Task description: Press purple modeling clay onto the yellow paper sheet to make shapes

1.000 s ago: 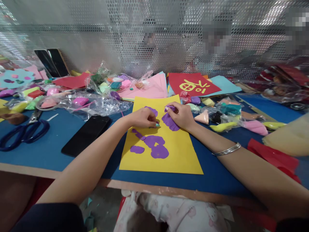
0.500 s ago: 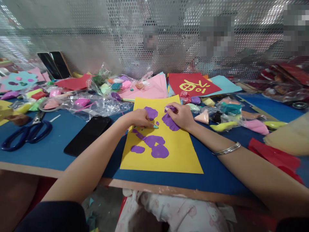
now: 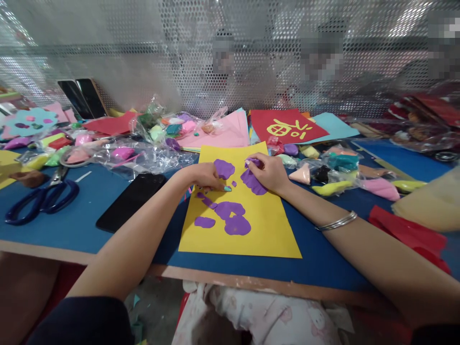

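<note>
A yellow sheet of paper (image 3: pixel 273 235) lies in front of me, with flat purple modelling clay patches (image 3: pixel 237 224) pressed onto it. My left hand (image 3: pixel 209 177) rests low over the sheet's left side, fingers curled and one green-nailed fingertip extended beside a tiny purple dot (image 3: pixel 234 184). Its curled fingers hide whatever may be in them. Just above it is a rounded purple patch (image 3: pixel 224 168). My right hand (image 3: pixel 269 171) pinches purple clay at the top of the right-hand patch (image 3: pixel 253 182), which lies partly beneath the fingers.
A black phone (image 3: pixel 130 203) and blue-handled scissors (image 3: pixel 45 199) lie to the left. Bagged coloured clay (image 3: pixel 343 161) spreads along the right; more lies at the back left. Behind the sheet are a red card (image 3: pixel 287 125) and pink paper (image 3: pixel 230 129), before a perforated metal screen (image 3: pixel 143 72).
My left hand has drawn back slightly to the left, its extended fingertip shifting away from the small dot. My right hand has stayed in nearly the same place.
</note>
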`<state>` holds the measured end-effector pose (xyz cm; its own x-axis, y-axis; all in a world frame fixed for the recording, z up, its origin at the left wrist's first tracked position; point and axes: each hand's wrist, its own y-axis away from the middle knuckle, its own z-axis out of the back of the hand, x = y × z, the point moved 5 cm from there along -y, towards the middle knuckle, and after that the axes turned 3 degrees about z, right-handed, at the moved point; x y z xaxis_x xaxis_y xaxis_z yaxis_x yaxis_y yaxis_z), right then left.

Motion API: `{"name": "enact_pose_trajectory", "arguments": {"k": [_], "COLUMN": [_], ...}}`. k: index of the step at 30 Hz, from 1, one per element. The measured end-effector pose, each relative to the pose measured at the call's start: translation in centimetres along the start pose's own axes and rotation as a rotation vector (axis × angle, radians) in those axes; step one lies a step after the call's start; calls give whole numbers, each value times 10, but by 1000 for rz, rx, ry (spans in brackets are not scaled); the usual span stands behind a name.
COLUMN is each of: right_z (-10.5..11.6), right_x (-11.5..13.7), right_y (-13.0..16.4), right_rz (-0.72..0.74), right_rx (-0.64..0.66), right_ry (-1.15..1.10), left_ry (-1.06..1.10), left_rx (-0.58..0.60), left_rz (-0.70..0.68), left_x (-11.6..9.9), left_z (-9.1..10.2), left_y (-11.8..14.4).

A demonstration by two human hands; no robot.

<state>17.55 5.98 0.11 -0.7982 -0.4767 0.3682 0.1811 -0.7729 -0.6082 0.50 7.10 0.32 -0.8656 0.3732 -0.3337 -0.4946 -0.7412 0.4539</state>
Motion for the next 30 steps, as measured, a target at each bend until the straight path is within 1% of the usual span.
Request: {"name": "enact_pose_trajectory", "arguments": {"k": [8, 11, 13, 14, 15, 16, 18, 19, 23, 26, 30], "right_z": [0, 2, 4, 5, 6, 6, 6, 5, 1, -2, -2], "right_x": [-1, -1, -1, -2, -2, -1, 1, 3, 13, 19, 26], "right_y": [0, 0, 1, 1, 1, 1, 2, 2, 4, 5, 8], "right_rz": [7, -8, -31, -42, -50, -53, -36, -19, 67, 111, 157], "right_rx": [3, -26, -63, -78, -86, -89, -74, -58, 58, 131, 179], "right_ry": [-11, -14, -10, -11, -18, -29, -44, -40, 33, 84, 91], "left_ry": [4, 27, 84, 113, 115, 77, -139, -180, -253, -298, -344], "left_rx": [-27, -51, -117, -189, -264, -356, -624, -673, -707, -721, -732], "left_rz": [-31, -81, -150, -193, -205, -200, -180, -167, -187, -192, -206], "left_x": [1, 1, -2, -5, -8, -10, -18, -21, -32, -33, -33], "left_z": [1, 4, 7, 9, 10, 11, 12, 9, -1, -1, 1], "left_y": [2, 5, 6, 7, 7, 6, 7, 6, 1, 1, 3]}}
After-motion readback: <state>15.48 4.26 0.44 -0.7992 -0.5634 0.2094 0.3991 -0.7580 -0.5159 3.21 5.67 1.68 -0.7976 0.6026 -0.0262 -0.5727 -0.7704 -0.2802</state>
